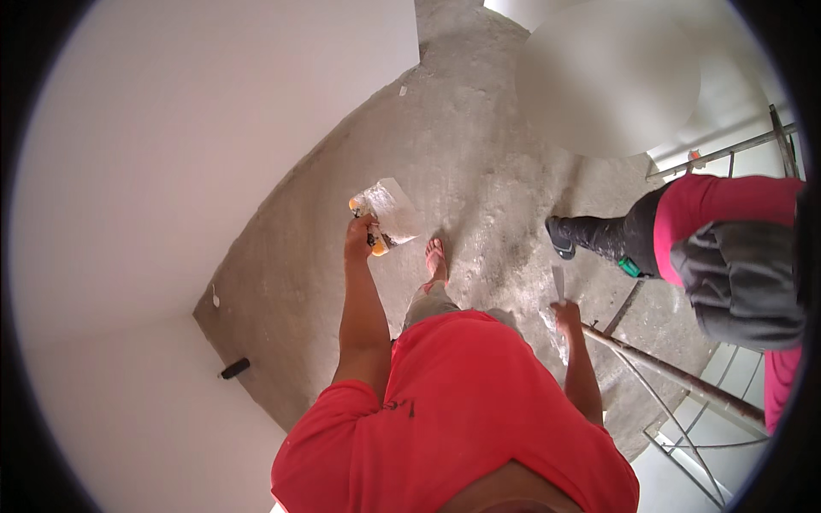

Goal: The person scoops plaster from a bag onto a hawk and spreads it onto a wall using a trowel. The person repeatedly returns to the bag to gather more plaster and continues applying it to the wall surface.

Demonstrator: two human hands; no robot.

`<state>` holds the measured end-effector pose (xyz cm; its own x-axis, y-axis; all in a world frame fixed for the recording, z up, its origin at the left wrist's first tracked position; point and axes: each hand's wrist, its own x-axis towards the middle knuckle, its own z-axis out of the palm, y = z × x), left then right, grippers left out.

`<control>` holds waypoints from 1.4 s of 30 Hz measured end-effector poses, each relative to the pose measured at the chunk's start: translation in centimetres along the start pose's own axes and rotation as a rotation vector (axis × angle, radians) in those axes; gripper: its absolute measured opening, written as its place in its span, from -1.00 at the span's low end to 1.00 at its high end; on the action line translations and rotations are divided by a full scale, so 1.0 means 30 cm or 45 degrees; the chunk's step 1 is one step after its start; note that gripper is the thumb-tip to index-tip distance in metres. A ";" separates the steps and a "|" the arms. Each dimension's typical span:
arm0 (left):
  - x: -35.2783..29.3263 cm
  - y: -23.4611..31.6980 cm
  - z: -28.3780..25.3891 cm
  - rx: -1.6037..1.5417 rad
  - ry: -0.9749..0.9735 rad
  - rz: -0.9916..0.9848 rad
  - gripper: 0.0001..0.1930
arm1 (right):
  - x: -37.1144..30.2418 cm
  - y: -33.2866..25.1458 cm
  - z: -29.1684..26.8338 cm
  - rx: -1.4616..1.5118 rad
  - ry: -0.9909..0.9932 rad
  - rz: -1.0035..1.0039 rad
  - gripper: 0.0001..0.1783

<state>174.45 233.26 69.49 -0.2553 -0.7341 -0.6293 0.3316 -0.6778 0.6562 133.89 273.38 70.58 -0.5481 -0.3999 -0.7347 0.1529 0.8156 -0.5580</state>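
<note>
My left hand [359, 235] is closed round the handle of a wide plastering trowel [398, 214]. Its broad pale blade is smeared with white, wet-looking material, and orange-yellow pieces show at both ends of the handle. The trowel is held out in front of me, above the floor to the left of my sandalled foot [436, 259]. On the right, my right hand [565, 315] grips a putty knife [558, 281] with its flat blade pointing away from me. Its handle is mostly hidden in my fingers. The two tools are well apart.
A person in a pink top and dark trousers [599, 239] stands close on the right. Metal scaffold tubes [676, 374] cross beside my right forearm. White walls [197, 154] border the dusty concrete floor [342, 154]. A black object [233, 368] lies by the left wall.
</note>
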 end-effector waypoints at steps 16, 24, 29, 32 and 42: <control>0.988 0.435 0.836 -0.014 0.066 0.002 -0.72 | 0.410 -0.330 0.103 -0.076 0.037 0.566 -0.77; 1.395 0.646 1.304 -0.044 0.028 -0.054 -0.73 | 1.125 -1.149 -0.260 0.087 -0.058 0.461 -0.75; 1.718 0.769 1.533 -0.072 -0.022 -0.085 -0.69 | 1.503 -1.682 -0.461 0.444 -0.376 0.359 -0.63; 1.921 0.836 1.719 -0.002 -0.119 -0.047 -0.70 | 1.700 -1.812 -0.515 0.711 -0.342 0.321 -0.71; 2.477 1.285 2.197 0.103 -0.215 -0.151 -0.78 | 1.753 -1.947 -0.201 -0.189 0.059 0.623 -0.70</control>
<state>108.41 149.86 75.47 -0.4391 -0.6411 -0.6295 0.2183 -0.7558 0.6174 91.18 207.22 66.87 -0.4779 0.0594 -0.8764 0.2836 0.9547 -0.0899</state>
